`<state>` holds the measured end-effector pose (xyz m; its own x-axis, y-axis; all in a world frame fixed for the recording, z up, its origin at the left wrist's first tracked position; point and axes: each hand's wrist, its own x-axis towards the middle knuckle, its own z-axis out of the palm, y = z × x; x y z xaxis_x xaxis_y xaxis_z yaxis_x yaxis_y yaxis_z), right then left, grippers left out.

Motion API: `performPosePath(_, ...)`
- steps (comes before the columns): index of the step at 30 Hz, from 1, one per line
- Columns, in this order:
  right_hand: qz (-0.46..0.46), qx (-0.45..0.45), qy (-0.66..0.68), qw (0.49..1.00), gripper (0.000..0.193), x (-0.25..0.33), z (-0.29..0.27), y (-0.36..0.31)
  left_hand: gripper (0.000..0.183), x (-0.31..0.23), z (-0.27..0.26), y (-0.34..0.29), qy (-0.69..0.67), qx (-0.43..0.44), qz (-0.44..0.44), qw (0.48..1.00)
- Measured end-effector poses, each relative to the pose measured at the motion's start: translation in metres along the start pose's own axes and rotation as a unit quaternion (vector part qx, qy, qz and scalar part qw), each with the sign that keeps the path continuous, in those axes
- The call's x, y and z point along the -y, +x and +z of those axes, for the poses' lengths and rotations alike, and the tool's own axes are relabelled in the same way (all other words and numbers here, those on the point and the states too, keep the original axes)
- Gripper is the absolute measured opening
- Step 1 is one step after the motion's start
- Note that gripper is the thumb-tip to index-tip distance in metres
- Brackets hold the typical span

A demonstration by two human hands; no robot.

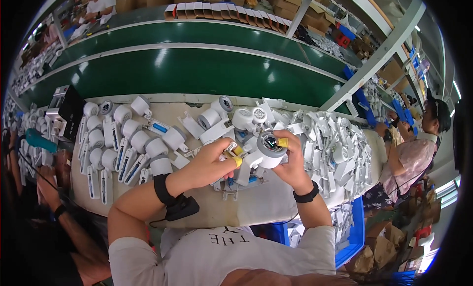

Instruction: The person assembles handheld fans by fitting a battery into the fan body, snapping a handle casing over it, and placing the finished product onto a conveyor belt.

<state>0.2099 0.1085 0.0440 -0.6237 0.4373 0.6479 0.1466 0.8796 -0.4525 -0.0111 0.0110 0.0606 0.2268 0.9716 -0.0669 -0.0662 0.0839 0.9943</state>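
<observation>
My right hand (pixel 292 160), with yellow finger covers, is closed around a white round housing (pixel 270 157). The housing has a grey rim and a dark inside with small shiny parts, and its open face is turned up. Just to its left, my left hand (pixel 209 163) is closed, thumb and fingers bent together around a small whitish piece (pixel 231 146) that is too small to name. Below the hands, a white handle part with a blue cylinder (pixel 253 179) lies on the table, partly covered by the housing. Both wrists wear black bands.
White round-headed units (pixel 130 128) with long handles lie in rows at left. A heap of white plastic shells (pixel 340 148) covers the right side, above a blue bin (pixel 358 232). Beyond runs a green conveyor (pixel 197 72). A teal tool (pixel 40 140) and black box (pixel 64 111) stand left; people work either side.
</observation>
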Motion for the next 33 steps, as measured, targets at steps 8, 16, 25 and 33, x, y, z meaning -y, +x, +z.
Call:
performPosePath(8, -0.05, 0.026, -0.082, 0.995, 0.068, 0.01, -0.006, 0.007, 0.026, 0.014, -0.005, 0.008, 0.227, -0.093, 0.129, 0.961)
performPosePath(16, 0.097, 0.191, 0.096, 0.972, 0.05, 0.037, -0.039, 0.049, 0.031, 0.016, 0.001, 0.013, 0.294, -0.06, 0.108, 0.948)
performPosePath(25, 0.147, 0.178, 0.139, 0.963, 0.047, 0.021, -0.012, 0.023, 0.03, 0.029, 0.014, -0.002, 0.298, -0.06, 0.087, 0.949)
performPosePath(33, 0.225, 0.164, 0.28, 0.919, 0.044, 0.003, -0.005, -0.019, 0.021, 0.042, 0.02, -0.012, -0.048, 0.065, -0.083, 0.993)
